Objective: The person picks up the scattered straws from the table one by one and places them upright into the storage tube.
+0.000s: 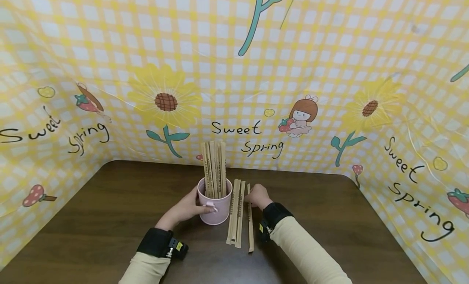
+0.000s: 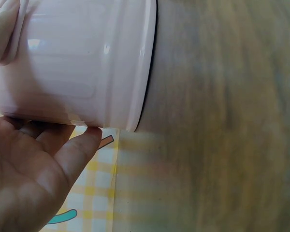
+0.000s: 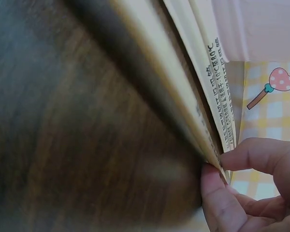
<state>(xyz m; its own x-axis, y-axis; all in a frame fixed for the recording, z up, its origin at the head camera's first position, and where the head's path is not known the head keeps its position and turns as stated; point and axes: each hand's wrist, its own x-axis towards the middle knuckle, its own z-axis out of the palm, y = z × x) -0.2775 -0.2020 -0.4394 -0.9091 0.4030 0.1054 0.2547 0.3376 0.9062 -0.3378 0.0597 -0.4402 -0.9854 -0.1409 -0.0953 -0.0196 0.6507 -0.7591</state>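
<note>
A small pink bucket point(image 1: 216, 214) stands upright on the table with a bunch of paper-wrapped straws point(image 1: 214, 166) leaning up out of it. My left hand point(image 1: 187, 206) grips it from the left, thumb across its front. In the left wrist view the fingers press along the side of the bucket point(image 2: 82, 63). To the right of the bucket lie several loose wrapped straws point(image 1: 236, 215). Beside them, my right hand point(image 1: 259, 195) pinches the far end of a single wrapped straw point(image 1: 250, 231). The right wrist view shows thumb and finger closed on the tip of this straw point(image 3: 174, 96), with printed wrappers alongside.
The brown wooden table point(image 1: 110, 219) is bounded at the back and both sides by a yellow checked cloth point(image 1: 234, 97) with printed flowers and lettering. Dark wrist straps with cameras point(image 1: 177, 248) sit on both wrists.
</note>
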